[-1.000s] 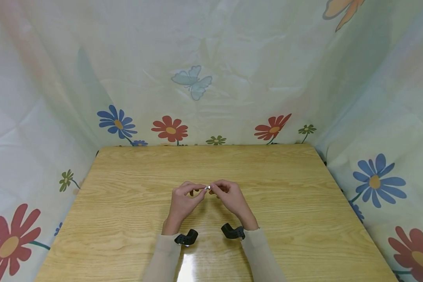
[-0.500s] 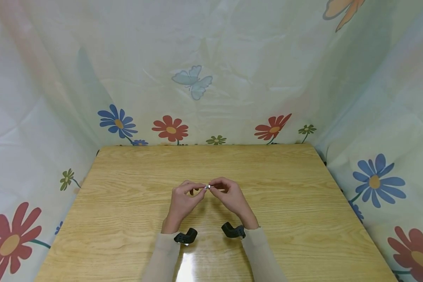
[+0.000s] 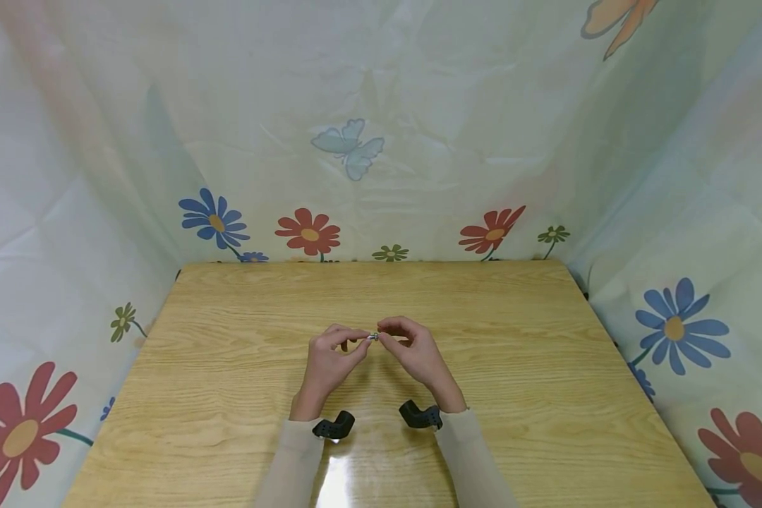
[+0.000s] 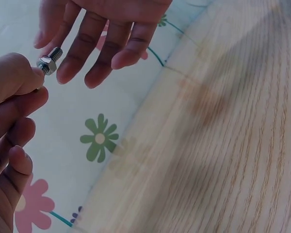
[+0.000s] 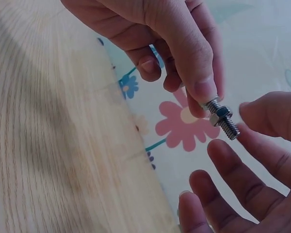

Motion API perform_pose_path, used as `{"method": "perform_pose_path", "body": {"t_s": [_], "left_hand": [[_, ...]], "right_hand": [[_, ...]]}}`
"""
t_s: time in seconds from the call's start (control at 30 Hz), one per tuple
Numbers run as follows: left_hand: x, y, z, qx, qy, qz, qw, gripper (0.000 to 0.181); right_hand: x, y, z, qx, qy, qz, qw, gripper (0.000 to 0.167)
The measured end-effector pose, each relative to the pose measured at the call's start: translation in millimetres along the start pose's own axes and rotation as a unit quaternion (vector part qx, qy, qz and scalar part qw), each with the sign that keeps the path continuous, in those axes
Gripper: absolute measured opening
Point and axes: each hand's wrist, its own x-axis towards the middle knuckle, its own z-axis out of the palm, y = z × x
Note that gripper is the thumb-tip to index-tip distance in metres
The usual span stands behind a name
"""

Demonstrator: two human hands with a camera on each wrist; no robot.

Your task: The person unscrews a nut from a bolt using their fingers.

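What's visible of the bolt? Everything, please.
The bolt looks like silvery metal: a threaded shank with a hex nut partway along, threads showing on both sides. The left hand pinches one end, so any head is hidden. It lies crosswise between the hands, above the wooden table, free end toward the right hand; whether that hand's fingers touch it is unclear.

Left fingers [image 4: 30, 103] pinched; right fingers [image 5: 233, 167] parted, gently bent.
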Motion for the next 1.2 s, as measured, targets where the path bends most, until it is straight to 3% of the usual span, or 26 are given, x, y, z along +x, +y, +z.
{"method": "perform_pose_path", "body": {"t_s": [0.2, 0.4, 0.77, 1.0, 1.2], "left_hand": [[0.7, 0.4, 1.4, -0.001, 0.007, 0.006, 1.0, 0.016], [0.1, 0.4, 2.1, -0.005, 0.003, 0.003, 1.0, 0.017], [-2.0, -2.7, 2.8, -0.005, -0.002, 0.005, 1.0, 0.013], [7.4, 33.0, -3.5, -0.003, 0.007, 0.008, 0.9999, 0.015], [7.9, 33.7, -2.5, -0.004, 0.006, 0.004, 1.0, 0.016]], "right_hand": [[0.9, 3, 1, 0.005, -0.004, 0.009, 0.9999, 0.033], [0.3, 4, 1, 0.011, -0.008, 0.027, 0.9995, 0.027], [1.1, 6, -1, 0.004, -0.022, 0.022, 0.9995, 0.019], [1.1, 6, -1, 0.005, -0.021, 0.013, 0.9997, 0.021], [0.6, 5, 0, 0.013, -0.014, 0.007, 0.9998, 0.019]]}}
